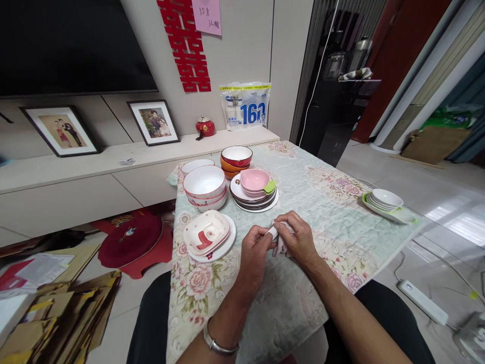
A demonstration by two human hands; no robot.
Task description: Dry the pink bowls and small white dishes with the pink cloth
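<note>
Over the near half of the table, my left hand (254,254) pinches a small white dish (273,232), of which only part shows between the fingers. My right hand (300,240) is closed around a pale pinkish cloth (281,246) and presses it against that dish. Left of my hands, a cream square bowl with a cartoon face (212,227) rests on a white plate (229,247). Beyond them stand white bowls with red rims (205,187) and a stack of plates (273,203) topped by pink dishes with a green handle (254,180).
Red and orange bowls (237,155) are stacked at the back. Small white dishes (386,197) sit on a green-edged tray (402,216) near the table's right edge. A floral tablecloth (303,177) covers the table. A power strip (423,302) lies on the floor; a red stool (131,237) stands left.
</note>
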